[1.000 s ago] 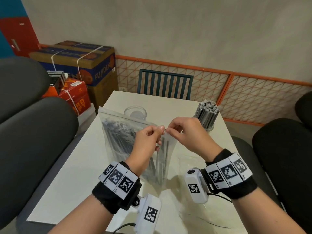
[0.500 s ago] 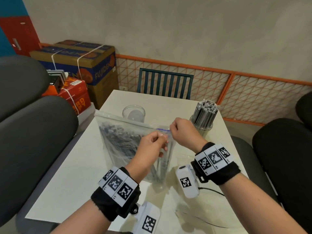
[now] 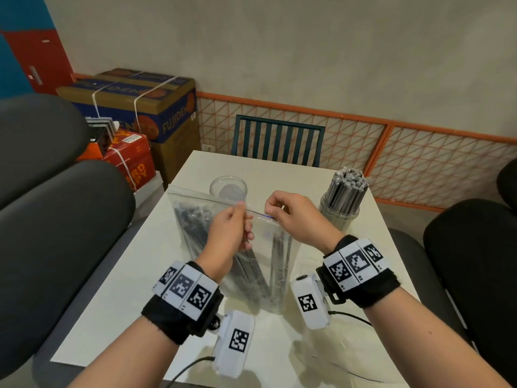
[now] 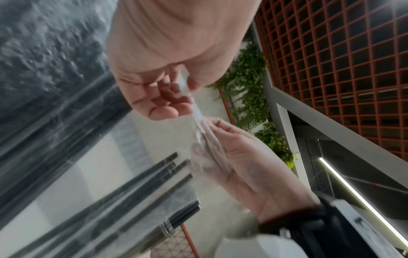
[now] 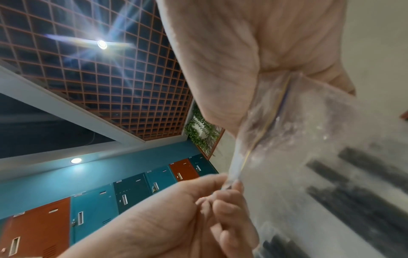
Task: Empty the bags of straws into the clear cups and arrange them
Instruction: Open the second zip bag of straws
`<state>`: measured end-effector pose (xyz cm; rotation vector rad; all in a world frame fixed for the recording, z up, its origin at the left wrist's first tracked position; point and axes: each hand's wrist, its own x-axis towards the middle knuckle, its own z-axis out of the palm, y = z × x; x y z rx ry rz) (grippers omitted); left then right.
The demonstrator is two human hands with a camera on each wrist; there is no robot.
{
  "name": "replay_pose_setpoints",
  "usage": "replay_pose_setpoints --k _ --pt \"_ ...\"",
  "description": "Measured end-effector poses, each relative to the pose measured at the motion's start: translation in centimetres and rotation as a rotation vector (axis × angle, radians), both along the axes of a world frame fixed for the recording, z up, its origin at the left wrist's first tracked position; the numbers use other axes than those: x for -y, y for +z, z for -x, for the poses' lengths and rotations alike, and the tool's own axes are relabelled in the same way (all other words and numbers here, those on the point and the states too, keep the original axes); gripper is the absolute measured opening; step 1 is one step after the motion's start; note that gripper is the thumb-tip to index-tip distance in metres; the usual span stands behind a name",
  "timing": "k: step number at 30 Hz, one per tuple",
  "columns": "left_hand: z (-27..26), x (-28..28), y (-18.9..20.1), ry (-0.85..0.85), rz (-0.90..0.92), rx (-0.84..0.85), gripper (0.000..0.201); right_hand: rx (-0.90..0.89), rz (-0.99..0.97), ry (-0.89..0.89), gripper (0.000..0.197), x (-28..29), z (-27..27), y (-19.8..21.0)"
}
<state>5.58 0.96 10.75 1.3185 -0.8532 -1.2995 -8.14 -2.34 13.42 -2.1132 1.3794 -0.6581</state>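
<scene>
A clear zip bag [image 3: 195, 219] full of dark straws [image 3: 251, 270] stands upright on the white table [image 3: 117, 303]. My left hand [image 3: 242, 212] pinches the bag's top strip near its middle. My right hand [image 3: 270, 210] pinches the same strip just to the right, and a blue zip line shows between them. In the left wrist view the left hand [image 4: 185, 97] holds the strip above the right hand [image 4: 212, 122]. The right wrist view shows the right hand [image 5: 287, 76] on the zip bag [image 5: 276, 113]. An empty clear cup [image 3: 228, 189] stands behind the bag. A second clear cup [image 3: 340, 217] at the right is packed with straws.
Dark padded chairs [image 3: 56, 219] flank the table on the left and right [image 3: 475, 261]. A teal slatted chair [image 3: 277, 141] stands at the far end. Cardboard boxes [image 3: 145, 107] are stacked at the back left. Something flat and clear lies on the near right of the table [image 3: 335, 359].
My two hands, which pinched the strip at one spot, have drawn slightly apart along it. The right hand has moved a little forward, and the blue zip line now shows.
</scene>
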Motion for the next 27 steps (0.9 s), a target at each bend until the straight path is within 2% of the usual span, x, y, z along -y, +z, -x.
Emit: replay_pose_setpoints --k 3,8,10,12,15,18,22,27 --pt "-0.9 0.2 0.0 -0.009 0.007 -0.023 0.025 -0.018 0.0 -0.045 0.013 0.3 -0.4 -0.2" --pt "-1.0 -0.9 -0.9 -0.012 0.0 -0.09 0.026 -0.113 -0.019 -0.33 0.016 1.9 -1.1 -1.0" --pt "-1.1 -1.1 -1.2 -0.027 -0.006 -0.059 0.026 -0.243 0.038 -0.34 0.016 1.5 -2.1 -0.8" --pt "-1.2 -1.2 -1.0 -0.085 -0.001 -0.018 0.026 -0.323 0.118 -0.254 0.019 0.6 -3.3 -0.4" --pt "-1.6 -0.7 -0.2 -0.137 -0.011 0.018 0.029 -0.258 0.137 -0.156 0.017 -0.5 -4.9 0.1" --pt "-2.9 -0.1 0.4 -0.04 -0.036 0.061 0.033 -0.158 0.134 -0.139 0.013 -0.6 -5.5 -0.1" --pt "-4.6 0.6 0.2 0.028 -0.044 0.052 0.028 -0.138 0.144 -0.132 0.013 -0.8 -5.8 -0.4" --pt "-5.2 -0.5 -0.2 0.038 -0.023 -0.003 0.024 -0.123 0.102 -0.295 0.016 0.9 -5.5 -0.6"
